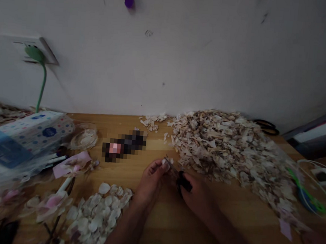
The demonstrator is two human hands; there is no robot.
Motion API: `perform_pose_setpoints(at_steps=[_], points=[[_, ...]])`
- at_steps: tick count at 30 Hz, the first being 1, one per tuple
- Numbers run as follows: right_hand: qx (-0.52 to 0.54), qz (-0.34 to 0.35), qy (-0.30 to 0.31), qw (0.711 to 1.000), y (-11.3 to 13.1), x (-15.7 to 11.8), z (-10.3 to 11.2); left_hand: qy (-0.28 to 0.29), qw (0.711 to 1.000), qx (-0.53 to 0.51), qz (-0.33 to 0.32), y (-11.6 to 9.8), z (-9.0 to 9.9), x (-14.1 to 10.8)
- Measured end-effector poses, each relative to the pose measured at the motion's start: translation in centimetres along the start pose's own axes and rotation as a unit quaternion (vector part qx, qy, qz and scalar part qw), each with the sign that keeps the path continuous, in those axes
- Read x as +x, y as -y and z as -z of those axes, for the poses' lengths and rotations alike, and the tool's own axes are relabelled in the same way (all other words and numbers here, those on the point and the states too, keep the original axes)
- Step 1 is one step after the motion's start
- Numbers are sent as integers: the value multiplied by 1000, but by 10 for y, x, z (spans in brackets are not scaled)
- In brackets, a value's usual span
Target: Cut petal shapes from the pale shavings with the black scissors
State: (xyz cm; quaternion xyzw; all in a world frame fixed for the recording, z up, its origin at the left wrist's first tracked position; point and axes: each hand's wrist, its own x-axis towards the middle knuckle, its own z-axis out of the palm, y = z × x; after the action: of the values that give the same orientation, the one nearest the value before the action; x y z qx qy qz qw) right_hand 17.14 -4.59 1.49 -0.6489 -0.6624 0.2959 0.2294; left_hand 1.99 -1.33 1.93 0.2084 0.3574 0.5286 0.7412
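Note:
Over the middle of the wooden table, my left hand point(151, 181) pinches a small pale petal-like piece point(167, 162) between thumb and fingers. My right hand point(199, 196) is closed around the black handles of a pair of scissors point(185, 182). The blades point left and up, right at the piece; whether they are cutting into it I cannot tell. Beside my left forearm lies a pile of rounded whitish petals point(99, 213). A large heap of thin, pale and brownish scraps point(214, 145) spreads beyond my right hand.
Behind the table point(154, 226) rises a wall. At left stand a dotted tissue pack point(49, 128), pink artificial flowers point(52, 203) and markers point(54, 158). A pixelated dark object point(124, 146) lies ahead. Another black-handled pair of scissors point(267, 127) and a white cable point(314, 164) are at right.

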Motion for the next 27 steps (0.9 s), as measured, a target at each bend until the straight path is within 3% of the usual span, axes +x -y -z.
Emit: perform_pose_setpoints(at_steps=[7,14,19,22,27], points=[[-39,0,13,999,0,-1,-1,-31,999,2,-41,5,6,2],[-29,3,14,999,1,-1,1,-34,982,153,-106,6,19,9],[-34,1,22,999,0,-1,2,-31,975,183,-123,4,18,9],[-26,-2,20,999,-1,-1,1,-23,980,162,-113,4,15,8],[-10,-2,12,1000,-3,0,-2,-3,1000,12,-25,2,6,3]])
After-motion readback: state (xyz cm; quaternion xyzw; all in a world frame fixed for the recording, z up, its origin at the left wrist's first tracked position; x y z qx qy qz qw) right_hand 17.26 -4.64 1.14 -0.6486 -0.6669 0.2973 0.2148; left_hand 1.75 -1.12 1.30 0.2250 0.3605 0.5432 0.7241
